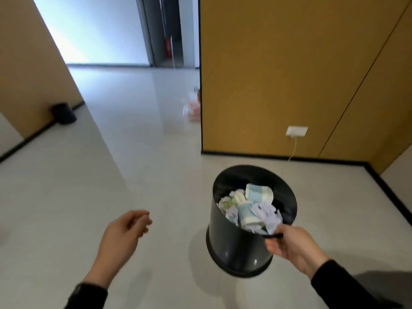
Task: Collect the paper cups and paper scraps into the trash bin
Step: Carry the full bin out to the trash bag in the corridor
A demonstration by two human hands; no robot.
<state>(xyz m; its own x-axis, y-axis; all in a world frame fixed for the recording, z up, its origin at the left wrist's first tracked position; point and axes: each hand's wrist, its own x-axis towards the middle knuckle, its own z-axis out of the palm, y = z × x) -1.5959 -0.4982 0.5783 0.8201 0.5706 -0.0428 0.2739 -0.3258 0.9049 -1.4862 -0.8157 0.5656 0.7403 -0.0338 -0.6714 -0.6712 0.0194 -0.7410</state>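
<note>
My right hand (289, 244) grips the near rim of a black round trash bin (236, 246) and holds it tilted above the floor. Inside the bin lie several crushed paper cups (258, 194) with blue and green bands, mixed with crumpled white paper scraps (267, 214). My left hand (124, 230) hangs to the left of the bin, apart from it, fingers loosely curled and holding nothing.
A second black bin (64, 113) stands by the left wall. A pale plastic bag (192, 105) lies at the corner of the yellow-brown wall panel (289, 74). A white socket (296, 131) with a cable sits low on that panel. Light tile floor (133, 152) runs down the corridor.
</note>
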